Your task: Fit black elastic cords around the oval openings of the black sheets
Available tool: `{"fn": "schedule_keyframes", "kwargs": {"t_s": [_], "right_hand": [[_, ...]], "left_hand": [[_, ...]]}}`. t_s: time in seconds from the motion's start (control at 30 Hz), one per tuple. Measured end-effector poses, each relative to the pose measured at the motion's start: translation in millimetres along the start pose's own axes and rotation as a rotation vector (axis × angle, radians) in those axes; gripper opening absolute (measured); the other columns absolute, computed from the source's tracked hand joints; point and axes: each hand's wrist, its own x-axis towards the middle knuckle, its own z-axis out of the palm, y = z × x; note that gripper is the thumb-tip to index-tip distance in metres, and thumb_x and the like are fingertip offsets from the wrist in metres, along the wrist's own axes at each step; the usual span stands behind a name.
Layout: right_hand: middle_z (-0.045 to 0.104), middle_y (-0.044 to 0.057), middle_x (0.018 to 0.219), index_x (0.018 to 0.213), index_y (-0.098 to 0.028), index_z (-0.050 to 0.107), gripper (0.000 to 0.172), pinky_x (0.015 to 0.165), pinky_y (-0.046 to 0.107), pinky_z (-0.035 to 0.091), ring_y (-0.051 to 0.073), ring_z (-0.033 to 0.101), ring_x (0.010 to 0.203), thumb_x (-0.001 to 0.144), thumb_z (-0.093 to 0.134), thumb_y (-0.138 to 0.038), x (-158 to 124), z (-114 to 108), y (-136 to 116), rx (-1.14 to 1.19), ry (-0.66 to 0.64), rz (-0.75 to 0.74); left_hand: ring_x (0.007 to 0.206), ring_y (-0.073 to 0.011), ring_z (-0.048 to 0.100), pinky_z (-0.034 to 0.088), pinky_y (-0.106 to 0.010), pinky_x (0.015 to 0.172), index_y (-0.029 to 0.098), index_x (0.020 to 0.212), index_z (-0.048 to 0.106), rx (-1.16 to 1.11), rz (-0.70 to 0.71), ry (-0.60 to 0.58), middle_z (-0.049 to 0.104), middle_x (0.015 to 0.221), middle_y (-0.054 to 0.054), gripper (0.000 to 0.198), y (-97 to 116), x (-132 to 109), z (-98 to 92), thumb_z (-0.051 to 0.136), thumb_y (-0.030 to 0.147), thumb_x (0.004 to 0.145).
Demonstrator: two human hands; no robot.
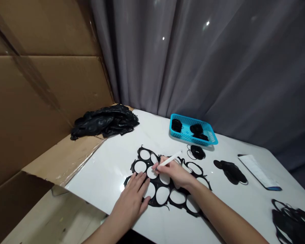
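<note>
A black sheet (165,185) full of large round holes lies flat on the white table (109,169). My left hand (133,195) rests on its left part, palm down, fingers stretched out and holding nothing. My right hand (173,169) is over the middle of the sheet, fingers closed round a white pen (170,158). The pen slants up to the right, its lower end at the edge of a hole. The fingers partly hide its tip.
A blue basket (193,140) with black bundles stands at the back. Near it lie a black coil (197,152), black pieces (234,172), a white pad (259,171) and more cut black material (289,223). Crumpled black material (104,122) lies beside the cardboard (45,88) at left.
</note>
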Motion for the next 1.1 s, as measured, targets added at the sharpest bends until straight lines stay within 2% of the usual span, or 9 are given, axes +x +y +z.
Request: {"fn": "schedule_keyframes", "kwargs": {"t_s": [0.17, 0.53, 0.7, 0.77, 0.87, 0.9, 0.93, 1.0, 1.1], "right_hand": [[0.068, 0.002, 0.097, 0.077, -0.021, 0.053, 0.013, 0.087, 0.034, 0.044, 0.02, 0.061, 0.094, 0.089, 0.058, -0.022, -16.2, 19.2, 14.1, -0.527, 0.021, -0.158], [0.062, 0.001, 0.09, 0.075, -0.021, 0.049, 0.018, 0.078, 0.03, 0.045, 0.018, 0.058, 0.085, 0.091, 0.055, -0.014, -16.4, 22.5, 19.9, -0.706, 0.03, -0.313], [0.061, 0.008, 0.095, 0.089, -0.022, 0.054, 0.014, 0.078, 0.036, 0.046, 0.024, 0.052, 0.089, 0.091, 0.05, -0.008, -18.2, 26.1, 24.9, -1.1, -0.071, -0.535], [0.062, 0.01, 0.099, 0.093, -0.022, 0.056, 0.018, 0.08, 0.038, 0.046, 0.025, 0.051, 0.092, 0.09, 0.046, -0.007, -10.1, 14.5, 15.7, -1.2, -0.021, -0.604], [0.06, 0.009, 0.089, 0.084, -0.022, 0.053, 0.019, 0.08, 0.039, 0.043, 0.026, 0.05, 0.087, 0.091, 0.041, -0.011, 11.9, -20.0, -10.6, -1.116, 0.356, -0.592], [0.059, 0.009, 0.085, 0.078, -0.023, 0.05, 0.017, 0.08, 0.04, 0.042, 0.026, 0.051, 0.086, 0.09, 0.042, -0.013, 19.9, -32.3, -20.0, -1.04, 0.502, -0.565], [0.059, 0.008, 0.083, 0.075, -0.023, 0.048, 0.016, 0.08, 0.039, 0.042, 0.025, 0.052, 0.086, 0.089, 0.045, -0.016, 27.1, -42.7, -28.3, -0.931, 0.583, -0.522], [0.06, 0.005, 0.079, 0.072, -0.023, 0.046, 0.016, 0.077, 0.037, 0.044, 0.023, 0.054, 0.081, 0.086, 0.052, -0.024, 38.2, -53.9, -39.4, -0.722, 0.616, -0.422], [0.064, 0.003, 0.074, 0.07, -0.023, 0.047, 0.021, 0.066, 0.032, 0.049, 0.019, 0.059, 0.07, 0.082, 0.06, -0.034, 45.9, -43.9, -39.8, -0.541, 0.446, -0.289]], "left_hand": [[0.136, -0.0327, 0.049, 0.043, -0.055, 0.111, 0.014, 0.14, 0.051, 0.0, 0.011, -0.016, 0.053, 0.146, -0.014, 0.048, 1.3, -2.2, 0.4, 0.059, 0.026, 0.094], [0.137, -0.0315, 0.048, 0.042, -0.053, 0.112, 0.017, 0.139, 0.052, -0.037, -0.026, -0.016, 0.055, 0.144, -0.013, 0.047, 2.9, -1.7, 1.5, 0.058, 0.025, 0.093], [0.134, -0.0314, 0.051, 0.044, -0.054, 0.11, 0.018, 0.138, 0.052, -0.038, -0.025, -0.021, 0.057, 0.143, -0.012, 0.047, 3.4, -0.4, 0.3, 0.058, 0.023, 0.091], [0.133, -0.032, 0.053, 0.045, -0.055, 0.108, 0.017, 0.137, 0.053, -0.042, -0.025, -0.021, 0.058, 0.141, -0.012, 0.047, 3.7, 0.1, -0.3, 0.059, 0.021, 0.09], [0.132, -0.0324, 0.053, 0.044, -0.055, 0.109, 0.017, 0.135, 0.054, -0.037, -0.031, -0.028, 0.058, 0.141, -0.012, 0.046, 4.4, 0.2, -0.8, 0.059, 0.02, 0.09], [0.132, -0.0326, 0.052, 0.044, -0.056, 0.109, 0.017, 0.136, 0.054, -0.033, -0.032, -0.031, 0.058, 0.142, -0.012, 0.046, 4.6, 0.0, -0.8, 0.059, 0.02, 0.09], [0.132, -0.0329, 0.053, 0.044, -0.056, 0.109, 0.017, 0.136, 0.054, -0.029, -0.032, -0.032, 0.058, 0.141, -0.012, 0.046, 4.7, -0.3, -0.9, 0.059, 0.02, 0.09], [0.132, -0.0336, 0.052, 0.044, -0.057, 0.108, 0.016, 0.135, 0.054, -0.026, -0.025, -0.033, 0.058, 0.141, -0.012, 0.046, 4.5, -1.1, -1.5, 0.059, 0.021, 0.09], [0.134, -0.0332, 0.051, 0.045, -0.056, 0.109, 0.016, 0.136, 0.053, -0.037, -0.02, -0.025, 0.057, 0.142, -0.013, 0.046, 2.7, -2.8, -3.8, 0.059, 0.023, 0.091]]}}
